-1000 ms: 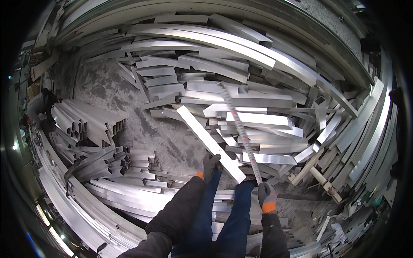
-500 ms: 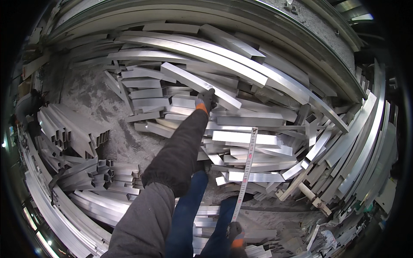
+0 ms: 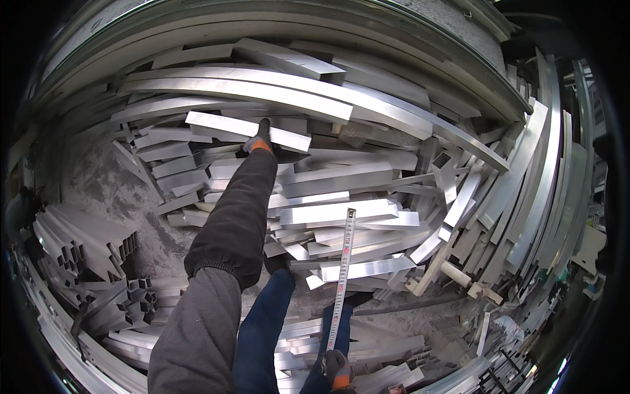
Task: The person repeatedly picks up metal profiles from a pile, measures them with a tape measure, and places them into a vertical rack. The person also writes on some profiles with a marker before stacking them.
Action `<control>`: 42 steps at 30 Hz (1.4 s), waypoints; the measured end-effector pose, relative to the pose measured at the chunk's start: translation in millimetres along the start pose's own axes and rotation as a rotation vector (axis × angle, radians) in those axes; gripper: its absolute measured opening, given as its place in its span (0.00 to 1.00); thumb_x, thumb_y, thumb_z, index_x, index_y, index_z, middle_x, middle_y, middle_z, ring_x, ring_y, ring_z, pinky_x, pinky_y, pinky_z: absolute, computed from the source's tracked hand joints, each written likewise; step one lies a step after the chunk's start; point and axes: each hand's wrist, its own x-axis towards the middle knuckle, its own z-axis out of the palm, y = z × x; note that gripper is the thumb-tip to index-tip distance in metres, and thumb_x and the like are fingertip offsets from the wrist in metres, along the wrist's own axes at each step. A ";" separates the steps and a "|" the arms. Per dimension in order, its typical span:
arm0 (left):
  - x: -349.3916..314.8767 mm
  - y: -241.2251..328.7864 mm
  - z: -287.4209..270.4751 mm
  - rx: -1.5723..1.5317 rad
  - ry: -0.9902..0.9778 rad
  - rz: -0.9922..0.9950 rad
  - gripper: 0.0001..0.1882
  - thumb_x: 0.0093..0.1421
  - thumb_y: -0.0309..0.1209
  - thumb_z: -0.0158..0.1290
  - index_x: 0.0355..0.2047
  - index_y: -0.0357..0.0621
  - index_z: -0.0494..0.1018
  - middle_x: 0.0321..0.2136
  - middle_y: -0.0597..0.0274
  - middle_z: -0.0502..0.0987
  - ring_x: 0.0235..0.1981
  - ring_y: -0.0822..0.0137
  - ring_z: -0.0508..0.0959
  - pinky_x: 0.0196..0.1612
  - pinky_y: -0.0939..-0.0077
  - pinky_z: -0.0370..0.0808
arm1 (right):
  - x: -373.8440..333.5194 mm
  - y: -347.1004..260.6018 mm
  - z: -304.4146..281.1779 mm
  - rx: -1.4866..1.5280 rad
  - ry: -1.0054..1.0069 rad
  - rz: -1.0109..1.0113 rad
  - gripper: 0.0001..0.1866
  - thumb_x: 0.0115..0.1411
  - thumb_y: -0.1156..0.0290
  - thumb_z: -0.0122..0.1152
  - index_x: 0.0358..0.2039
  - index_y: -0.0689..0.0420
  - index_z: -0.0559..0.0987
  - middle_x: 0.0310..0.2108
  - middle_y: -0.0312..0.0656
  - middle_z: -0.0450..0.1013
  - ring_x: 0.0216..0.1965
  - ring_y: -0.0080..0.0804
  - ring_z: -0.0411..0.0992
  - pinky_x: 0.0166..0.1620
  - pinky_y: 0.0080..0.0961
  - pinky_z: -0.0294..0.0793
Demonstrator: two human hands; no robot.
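My left hand [image 3: 260, 138], in a dark glove with an orange cuff, is closed around a short, shiny aluminium bar [image 3: 220, 123]. The bar lies nearly crosswise over the far part of a heap of similar pieces, its right end slightly lower in the picture. Close to my legs, my right hand [image 3: 336, 365], gloved alike, is closed on a tape measure, whose case is mostly hidden by the fingers. From there the pulled-out blade [image 3: 341, 282] runs away from me above the heap, its hooked tip over a bright bar [image 3: 321, 213].
Long aluminium bars [image 3: 289, 95] lie along the far side, before a raised metal ledge [image 3: 367, 29]. Stacked hollow profiles [image 3: 85, 236] stand at left. More long bars [image 3: 525, 177] lean at right, near a pale roller [image 3: 455, 274]. My legs [image 3: 266, 322] stand amid the pieces.
The view has shifted, moving most things leftward in the picture. With my left hand on it, the bar has turned closer to level. My right hand still holds the extended tape measure.
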 end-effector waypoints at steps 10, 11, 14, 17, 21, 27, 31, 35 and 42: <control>-28.6 -17.7 -35.1 -0.412 -0.355 0.023 0.33 0.55 0.46 0.66 0.53 0.40 0.67 0.42 0.53 0.78 0.43 0.51 0.80 0.48 0.47 0.80 | -15.2 -23.5 12.5 0.002 0.040 -0.038 0.09 0.68 0.68 0.60 0.38 0.61 0.82 0.28 0.31 0.75 0.31 0.20 0.68 0.34 0.21 0.69; -44.1 -17.9 -54.2 -0.412 -0.465 0.034 0.30 0.57 0.46 0.64 0.52 0.41 0.69 0.41 0.54 0.78 0.43 0.52 0.80 0.49 0.48 0.80 | -17.7 -28.8 12.1 -0.006 0.011 -0.055 0.10 0.68 0.68 0.59 0.38 0.61 0.82 0.28 0.30 0.75 0.31 0.20 0.69 0.34 0.21 0.69; -94.8 -22.0 -123.4 -0.437 -0.679 0.097 0.27 0.57 0.40 0.65 0.51 0.41 0.70 0.38 0.56 0.77 0.40 0.56 0.80 0.45 0.57 0.80 | -20.2 -41.8 7.4 -0.020 -0.055 0.051 0.10 0.68 0.67 0.59 0.37 0.60 0.82 0.29 0.31 0.75 0.30 0.20 0.69 0.33 0.20 0.69; -153.8 -38.6 -202.4 -0.350 -0.733 0.011 0.26 0.61 0.44 0.61 0.53 0.41 0.69 0.42 0.55 0.77 0.45 0.54 0.79 0.52 0.57 0.79 | -17.8 -49.6 3.5 0.064 -0.098 0.157 0.08 0.68 0.67 0.59 0.38 0.58 0.82 0.29 0.31 0.76 0.28 0.20 0.69 0.32 0.21 0.70; -248.5 -78.2 -306.1 -0.224 -0.798 -0.029 0.30 0.61 0.42 0.59 0.58 0.38 0.66 0.45 0.53 0.77 0.46 0.56 0.79 0.52 0.59 0.78 | -20.0 -64.9 -5.8 0.145 -0.179 0.176 0.08 0.68 0.66 0.59 0.41 0.55 0.80 0.24 0.30 0.73 0.24 0.22 0.69 0.27 0.22 0.69; -360.9 -153.3 -391.7 0.035 -0.879 -0.121 0.29 0.59 0.39 0.59 0.58 0.40 0.67 0.44 0.55 0.78 0.41 0.58 0.81 0.47 0.62 0.80 | -28.2 -90.8 -31.7 0.374 -0.233 0.213 0.09 0.65 0.66 0.60 0.36 0.60 0.80 0.19 0.32 0.70 0.19 0.20 0.67 0.23 0.20 0.65; -405.2 -196.6 -402.9 0.226 -0.959 -0.084 0.29 0.58 0.37 0.60 0.58 0.43 0.68 0.44 0.59 0.77 0.44 0.60 0.79 0.47 0.61 0.79 | -22.7 -80.3 -55.3 0.427 -0.270 0.222 0.10 0.64 0.66 0.61 0.34 0.60 0.81 0.19 0.30 0.69 0.19 0.19 0.66 0.23 0.19 0.64; -453.8 -221.2 -400.8 0.161 -1.038 -0.104 0.34 0.56 0.37 0.65 0.60 0.42 0.65 0.47 0.59 0.75 0.46 0.61 0.78 0.49 0.64 0.78 | -17.9 -63.4 -72.0 0.540 -0.309 0.285 0.10 0.64 0.66 0.61 0.33 0.60 0.81 0.19 0.29 0.69 0.19 0.18 0.65 0.23 0.19 0.63; -491.3 -246.3 -393.2 0.500 -1.161 -0.255 0.38 0.57 0.39 0.64 0.64 0.39 0.62 0.49 0.57 0.75 0.48 0.61 0.78 0.51 0.62 0.77 | -50.2 -85.0 -98.4 0.318 -0.214 0.153 0.11 0.67 0.65 0.57 0.31 0.58 0.81 0.21 0.29 0.69 0.20 0.16 0.65 0.23 0.19 0.64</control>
